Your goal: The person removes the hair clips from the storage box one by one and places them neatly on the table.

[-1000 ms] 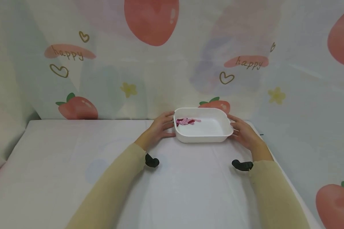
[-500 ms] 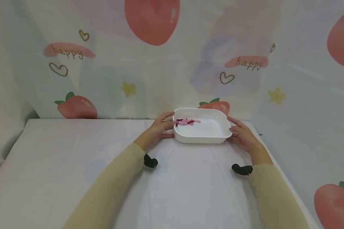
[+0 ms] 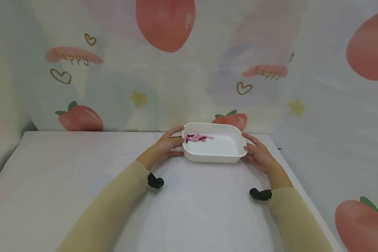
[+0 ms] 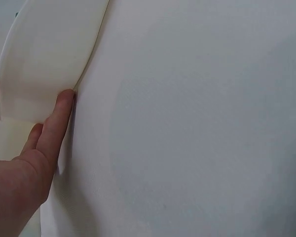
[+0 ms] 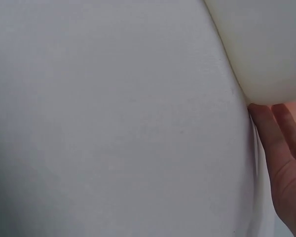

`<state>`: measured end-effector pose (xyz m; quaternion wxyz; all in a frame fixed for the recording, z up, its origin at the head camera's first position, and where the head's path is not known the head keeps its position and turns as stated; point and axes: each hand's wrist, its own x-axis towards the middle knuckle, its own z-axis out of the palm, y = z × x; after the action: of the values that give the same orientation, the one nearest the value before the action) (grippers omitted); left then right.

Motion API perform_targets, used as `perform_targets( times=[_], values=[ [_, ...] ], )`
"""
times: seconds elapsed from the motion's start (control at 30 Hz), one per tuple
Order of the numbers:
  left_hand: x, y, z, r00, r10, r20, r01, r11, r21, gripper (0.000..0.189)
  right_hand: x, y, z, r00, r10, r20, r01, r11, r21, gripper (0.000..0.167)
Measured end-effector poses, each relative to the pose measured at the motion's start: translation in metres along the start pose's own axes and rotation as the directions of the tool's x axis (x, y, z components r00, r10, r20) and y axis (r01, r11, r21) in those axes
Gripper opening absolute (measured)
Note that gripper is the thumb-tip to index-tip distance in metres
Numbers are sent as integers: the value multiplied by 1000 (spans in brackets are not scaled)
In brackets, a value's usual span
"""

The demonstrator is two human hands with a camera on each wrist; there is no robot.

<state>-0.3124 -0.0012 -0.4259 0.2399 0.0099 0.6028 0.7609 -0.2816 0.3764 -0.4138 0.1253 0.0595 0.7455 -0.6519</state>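
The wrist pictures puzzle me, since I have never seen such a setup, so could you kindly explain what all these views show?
There is no robot here: a person in light sleeves works with bare hands. The widest picture comes from a camera worn on the head, looking forward and down. The other two come from a camera on each wrist, so they show one hand close up, the tub's side and the white table. In the head view, the left hand and right hand hold a white tub at its two short ends. Inside, toward its left end, lie pink and red strips; I can't tell their material. Behind hangs a strawberry-patterned backdrop.
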Motion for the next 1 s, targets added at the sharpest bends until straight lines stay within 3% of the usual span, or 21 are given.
perform_targets(
  times=[0.3,0.67,1.0],
  values=[
    [-17,-1,-9,1000,-5,0,5,1000,-12,60,-5,6,11,999,-33,8,33,999,19,59],
    [-37,-4,-15,999,-11,-48,11,1000,-3,58,-16,8,32,998,-68,-10,67,996,-53,60],
    [-53,-9,-25,998,0,-57,1,1000,19,58,-24,7,48,998,-63,-4,63,998,-30,62]
  ],
)
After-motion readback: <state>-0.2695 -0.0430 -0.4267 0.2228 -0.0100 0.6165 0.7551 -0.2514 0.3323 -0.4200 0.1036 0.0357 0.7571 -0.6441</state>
